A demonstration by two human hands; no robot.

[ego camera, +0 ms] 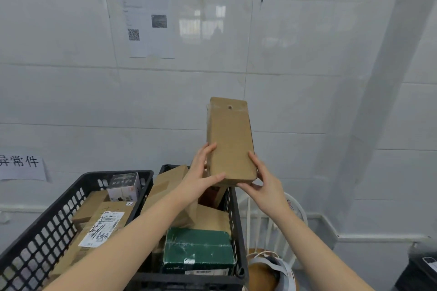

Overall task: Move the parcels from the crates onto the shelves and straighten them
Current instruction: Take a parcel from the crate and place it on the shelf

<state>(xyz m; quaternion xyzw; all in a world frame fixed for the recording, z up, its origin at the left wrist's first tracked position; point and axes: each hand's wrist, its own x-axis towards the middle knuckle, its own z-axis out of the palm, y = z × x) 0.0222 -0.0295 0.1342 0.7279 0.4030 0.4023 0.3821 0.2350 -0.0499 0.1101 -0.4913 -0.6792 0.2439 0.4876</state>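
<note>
Brown parcel (230, 142) held upright in the air, just above the right crate's (233, 220) far end. Left hand (201, 172) grips its lower left edge, fingers wrapped round. Right hand (264, 184) grips the lower right corner, thumb on the front and fingers under the bottom. Green box (198, 250) and more brown parcels lie inside the crate. Left crate (47, 227) touches its left side, holding labelled parcels. White chair (293, 210) stands just right of it.

Left crate (40, 238), right crate (233, 220), parcels (94, 215) seemingly piled inside both
</note>
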